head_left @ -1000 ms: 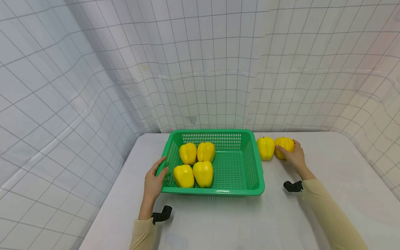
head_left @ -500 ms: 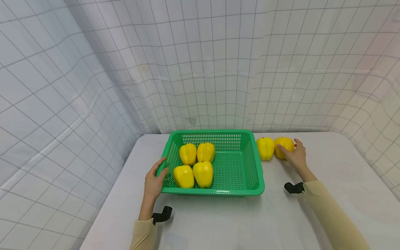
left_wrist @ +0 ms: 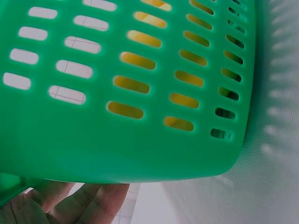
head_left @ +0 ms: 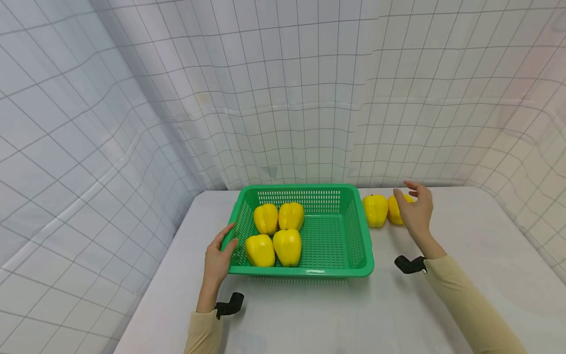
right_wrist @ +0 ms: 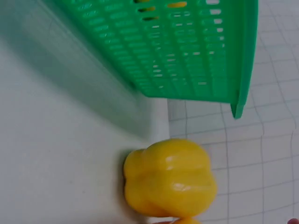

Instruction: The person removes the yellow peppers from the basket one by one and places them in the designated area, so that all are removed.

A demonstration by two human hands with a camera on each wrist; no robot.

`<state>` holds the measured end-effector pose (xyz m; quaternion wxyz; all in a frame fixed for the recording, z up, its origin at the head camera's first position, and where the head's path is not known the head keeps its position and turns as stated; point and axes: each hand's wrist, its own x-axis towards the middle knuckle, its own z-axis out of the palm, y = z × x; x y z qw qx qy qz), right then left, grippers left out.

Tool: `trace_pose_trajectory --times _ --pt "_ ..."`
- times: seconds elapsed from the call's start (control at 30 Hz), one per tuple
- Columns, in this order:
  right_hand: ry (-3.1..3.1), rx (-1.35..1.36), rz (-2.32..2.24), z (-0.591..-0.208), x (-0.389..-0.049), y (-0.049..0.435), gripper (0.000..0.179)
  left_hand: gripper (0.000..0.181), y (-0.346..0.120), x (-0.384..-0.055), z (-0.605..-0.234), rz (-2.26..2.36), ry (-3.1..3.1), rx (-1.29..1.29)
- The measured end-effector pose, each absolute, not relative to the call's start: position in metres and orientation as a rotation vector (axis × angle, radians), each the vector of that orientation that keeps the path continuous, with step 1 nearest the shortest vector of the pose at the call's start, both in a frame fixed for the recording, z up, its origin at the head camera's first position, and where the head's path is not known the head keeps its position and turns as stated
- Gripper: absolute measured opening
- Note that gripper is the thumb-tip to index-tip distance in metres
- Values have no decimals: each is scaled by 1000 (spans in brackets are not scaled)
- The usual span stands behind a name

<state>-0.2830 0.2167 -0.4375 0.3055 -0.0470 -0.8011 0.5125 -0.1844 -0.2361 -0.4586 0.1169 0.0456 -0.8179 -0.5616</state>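
My left hand point(head_left: 216, 260) grips the left rim of a green plastic basket point(head_left: 305, 272), its fingertips and thumb at the edge. In the left wrist view its fingers point(left_wrist: 103, 203) show past the end of the slotted basket wall point(left_wrist: 93, 144). Several yellow bell peppers lie in the basket's left half, among them a front one point(head_left: 288, 247). My right hand point(head_left: 417, 209), fingers apart and holding nothing, is over the outer bell pepper point(head_left: 395, 211) and partly hides it. Beside that one, near the basket's right wall, sits another bell pepper point(head_left: 375, 210), large in the right wrist view.
The basket stands on a white table point(head_left: 309, 319). A white curtain with a dark grid point(head_left: 305, 108) hangs behind the table and along both sides. Black wrist cameras point(head_left: 230, 304) are strapped at both sleeves.
My right hand has come off the outer bell pepper and risen above it, fingers spread away. The peppers, the basket and my left hand have stayed in place.
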Motion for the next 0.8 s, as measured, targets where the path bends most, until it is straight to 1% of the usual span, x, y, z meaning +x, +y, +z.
trace_pose_trajectory --times 0.23,0.5,0.8 --pt "-2121 77 1410 -410 -277 185 26 44 -237 -185 -459 -1642 -2392 142" --pt "-2169 457 1466 -381 -267 149 17 44 -237 -186 -461 -1627 -2393 135" --pt "-2354 757 1465 -365 -255 106 8 44 -237 -186 -462 -1609 -2393 140"
